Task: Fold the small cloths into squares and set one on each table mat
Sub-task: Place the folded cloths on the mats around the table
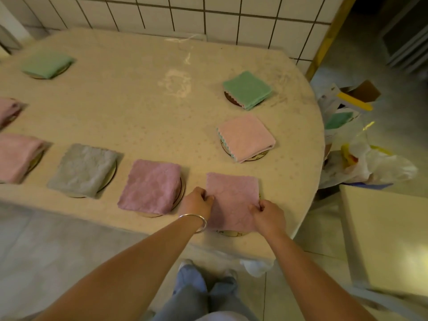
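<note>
Your left hand [196,201] and right hand [268,215] each pinch an edge of a folded mauve cloth [232,200], the grip of both closed on the fabric, at the near rim of the surface [143,107] at about 5 o'clock. A silver bangle [196,220] circles your left wrist. The cloth lies flat as a rough square over a round table mat [231,233], only a sliver of which shows at its near edge.

Just beside it, toward 7 o'clock, a second mauve cloth [150,187] sits folded on its own mat, then a grey cloth [84,170] on another, and a pink cloth [17,156] at the left margin, partly cut off. Another pink piece [8,110] shows at 9 o'clock, mostly out of frame.

Farther off, toward 2 o'clock, a pink cloth with a scalloped pale-green edge [246,137] rests on a mat, and beyond it a green cloth [247,89] covers another. At 10 o'clock, near the far side, a green cloth [46,64] tops one more mat.

Off the surface at 3 o'clock, plastic bags [366,165] and packaging lie on the floor. A white-tiled wall [208,15] runs behind the surface at 12 o'clock.
</note>
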